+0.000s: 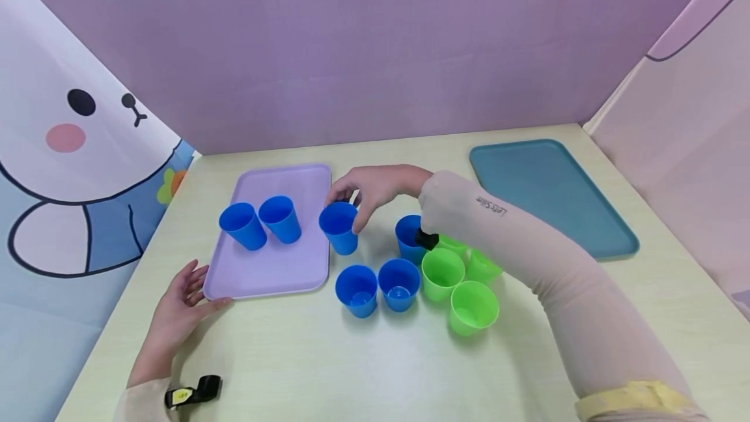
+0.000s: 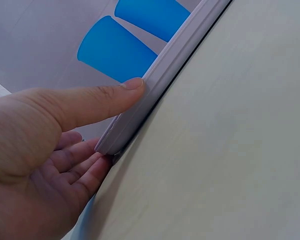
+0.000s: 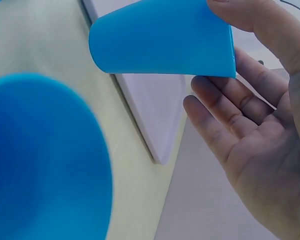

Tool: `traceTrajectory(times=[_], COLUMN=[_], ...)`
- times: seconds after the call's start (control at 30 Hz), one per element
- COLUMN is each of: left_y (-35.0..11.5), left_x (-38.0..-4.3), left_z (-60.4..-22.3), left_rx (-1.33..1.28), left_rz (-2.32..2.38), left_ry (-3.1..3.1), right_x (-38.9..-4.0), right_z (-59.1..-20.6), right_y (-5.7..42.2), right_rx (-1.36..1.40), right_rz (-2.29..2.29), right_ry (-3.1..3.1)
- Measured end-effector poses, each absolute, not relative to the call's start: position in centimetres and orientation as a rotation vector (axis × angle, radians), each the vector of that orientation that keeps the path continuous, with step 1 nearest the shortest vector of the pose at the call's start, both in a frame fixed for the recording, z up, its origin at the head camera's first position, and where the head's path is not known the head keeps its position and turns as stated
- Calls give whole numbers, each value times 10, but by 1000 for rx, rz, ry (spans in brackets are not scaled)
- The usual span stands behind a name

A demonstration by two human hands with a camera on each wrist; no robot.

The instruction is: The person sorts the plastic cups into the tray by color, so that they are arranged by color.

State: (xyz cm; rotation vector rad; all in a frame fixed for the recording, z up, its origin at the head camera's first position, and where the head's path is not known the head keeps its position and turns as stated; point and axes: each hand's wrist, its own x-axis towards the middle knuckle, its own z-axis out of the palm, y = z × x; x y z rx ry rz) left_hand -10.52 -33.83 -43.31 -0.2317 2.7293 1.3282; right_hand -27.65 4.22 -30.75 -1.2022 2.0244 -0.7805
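My right hand (image 1: 381, 189) holds a blue cup (image 1: 340, 230) near its rim, beside the right edge of the purple tray (image 1: 293, 282). In the right wrist view the thumb and fingers grip the wide end of that cup (image 3: 160, 40). Two blue cups (image 1: 243, 226) stand on the purple tray. At the tray's near left corner is my left hand (image 1: 176, 311); in the left wrist view its thumb lies on the tray's rim (image 2: 155, 85) and its fingers are at the corner. Two blue cups (image 1: 357, 292) stand in front of the right hand, and another blue cup (image 1: 408, 233) is behind them.
Several green cups (image 1: 473, 308) cluster right of the blue ones, partly hidden under the right forearm. A teal tray (image 1: 545, 187) lies at the back right of the table (image 1: 328, 370). A purple cloth wall (image 1: 375, 51) rises behind the table.
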Motion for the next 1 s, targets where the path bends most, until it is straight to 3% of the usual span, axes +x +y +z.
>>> traceTrajectory(times=[1.0], left_y=[-339], left_x=[-105], left_z=[-435], left_rx=[-218], left_rz=[1343], left_ry=[2743], right_x=[-291], right_z=[-316], right_y=[6], right_rx=[-979], right_rz=[-902], right_ry=[2272])
